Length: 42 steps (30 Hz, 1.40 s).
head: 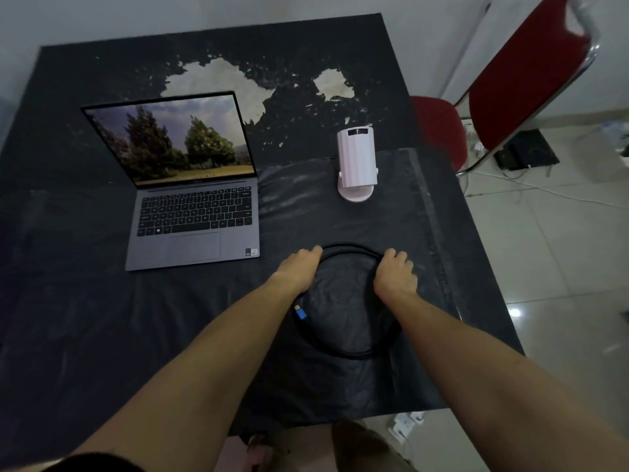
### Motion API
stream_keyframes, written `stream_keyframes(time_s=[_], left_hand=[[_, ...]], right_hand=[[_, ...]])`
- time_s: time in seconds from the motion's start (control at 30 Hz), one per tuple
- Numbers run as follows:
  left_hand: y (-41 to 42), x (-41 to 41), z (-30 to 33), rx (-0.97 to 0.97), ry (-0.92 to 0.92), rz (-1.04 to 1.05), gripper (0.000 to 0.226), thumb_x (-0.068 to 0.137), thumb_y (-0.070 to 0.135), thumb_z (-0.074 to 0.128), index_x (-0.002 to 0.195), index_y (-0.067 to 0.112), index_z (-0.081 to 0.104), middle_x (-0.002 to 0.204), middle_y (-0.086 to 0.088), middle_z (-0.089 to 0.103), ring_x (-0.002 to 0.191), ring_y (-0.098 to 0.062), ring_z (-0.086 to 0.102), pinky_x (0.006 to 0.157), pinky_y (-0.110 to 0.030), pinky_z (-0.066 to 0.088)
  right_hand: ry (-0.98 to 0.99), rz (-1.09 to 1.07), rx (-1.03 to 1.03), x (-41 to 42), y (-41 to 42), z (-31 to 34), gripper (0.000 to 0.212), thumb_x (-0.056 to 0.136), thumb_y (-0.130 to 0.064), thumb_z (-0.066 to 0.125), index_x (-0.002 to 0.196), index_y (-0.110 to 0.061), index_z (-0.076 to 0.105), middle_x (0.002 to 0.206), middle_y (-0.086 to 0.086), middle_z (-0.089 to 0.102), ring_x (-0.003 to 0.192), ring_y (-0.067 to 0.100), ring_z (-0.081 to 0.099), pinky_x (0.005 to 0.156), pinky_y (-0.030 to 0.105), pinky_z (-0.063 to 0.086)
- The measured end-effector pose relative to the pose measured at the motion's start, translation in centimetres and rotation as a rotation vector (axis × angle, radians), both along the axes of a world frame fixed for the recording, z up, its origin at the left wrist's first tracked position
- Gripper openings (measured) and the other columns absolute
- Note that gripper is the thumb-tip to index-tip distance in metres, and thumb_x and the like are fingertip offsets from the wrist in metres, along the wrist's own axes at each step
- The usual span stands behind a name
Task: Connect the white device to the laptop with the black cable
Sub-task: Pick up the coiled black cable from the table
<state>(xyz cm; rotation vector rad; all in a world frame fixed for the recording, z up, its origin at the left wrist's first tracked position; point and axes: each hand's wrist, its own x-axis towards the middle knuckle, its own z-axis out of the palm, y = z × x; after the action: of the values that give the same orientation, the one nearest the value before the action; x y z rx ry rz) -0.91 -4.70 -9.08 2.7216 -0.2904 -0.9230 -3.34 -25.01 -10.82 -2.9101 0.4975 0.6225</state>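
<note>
The black cable (pixel 350 352) lies coiled in a ring on the dark table, a blue-tipped plug (pixel 301 313) showing at its left side. My left hand (pixel 299 269) grips the coil's upper left arc. Across the ring, my right hand (pixel 396 272) holds the upper right arc. The white device (pixel 357 161) stands upright on its round base beyond the coil. An open grey laptop (pixel 194 212) with a tree picture on its screen sits to the left.
The table (pixel 102 318) has a black cover, worn through in pale patches at the back. A red chair (pixel 510 97) with chrome legs stands off the right edge. Cables and a black box lie on the tiled floor at right.
</note>
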Motion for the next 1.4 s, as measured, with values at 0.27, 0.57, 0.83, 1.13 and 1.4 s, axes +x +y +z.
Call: stream_keyframes(time_s=[0.27, 0.57, 0.83, 1.13, 1.4], left_hand=[[2.4, 1.9, 3.4, 0.003, 0.043, 0.129, 0.015, 0.093, 0.011, 0.053, 0.106, 0.013, 0.060, 0.111, -0.014, 0.056, 0.089, -0.033, 0.059, 0.069, -0.039, 0.054], [10.1, 4.6, 13.9, -0.096, 0.038, 0.198, 0.023, 0.103, 0.029, 0.046, 0.103, 0.010, 0.058, 0.104, -0.011, 0.057, 0.090, -0.028, 0.055, 0.072, -0.037, 0.043], [19.1, 5.3, 24.0, -0.525, -0.086, 0.517, 0.016, 0.102, 0.018, 0.043, 0.100, 0.009, 0.057, 0.076, -0.011, 0.068, 0.054, -0.019, 0.062, 0.050, -0.031, 0.046], [25.7, 7.5, 33.4, -1.040, -0.065, 0.742, 0.042, 0.094, 0.041, 0.060, 0.115, 0.005, 0.056, 0.101, -0.021, 0.071, 0.076, -0.021, 0.074, 0.064, -0.026, 0.059], [26.6, 13.6, 35.7, -1.320, -0.121, 0.982, 0.018, 0.094, 0.003, 0.048, 0.106, -0.006, 0.056, 0.077, -0.019, 0.075, 0.063, -0.018, 0.072, 0.049, -0.020, 0.055]], right_hand=[[0.175, -0.185, 0.382, 2.9, -0.8, 2.9, 0.035, 0.089, -0.013, 0.045, 0.118, 0.003, 0.058, 0.119, 0.026, 0.058, 0.102, 0.040, 0.063, 0.088, 0.039, 0.052], [0.539, -0.262, 1.208, 6.7, 3.1, 16.2, 0.022, 0.099, -0.028, 0.052, 0.081, -0.017, 0.055, 0.054, -0.006, 0.034, 0.041, 0.009, 0.030, 0.044, 0.024, 0.034], [0.405, -0.186, 1.334, 7.8, 11.5, 26.7, 0.036, 0.106, -0.039, 0.036, 0.083, -0.015, 0.047, 0.057, -0.001, 0.049, 0.041, 0.010, 0.039, 0.044, 0.024, 0.040], [-0.069, -0.072, 1.250, 11.2, 19.4, 35.3, 0.026, 0.108, -0.026, 0.035, 0.085, -0.015, 0.041, 0.064, 0.002, 0.040, 0.034, 0.008, 0.029, 0.036, 0.020, 0.026], [-0.387, 0.166, 0.957, 18.1, 22.8, 39.1, 0.025, 0.106, -0.028, 0.036, 0.086, -0.015, 0.044, 0.069, 0.006, 0.046, 0.037, 0.011, 0.041, 0.039, 0.021, 0.034]])
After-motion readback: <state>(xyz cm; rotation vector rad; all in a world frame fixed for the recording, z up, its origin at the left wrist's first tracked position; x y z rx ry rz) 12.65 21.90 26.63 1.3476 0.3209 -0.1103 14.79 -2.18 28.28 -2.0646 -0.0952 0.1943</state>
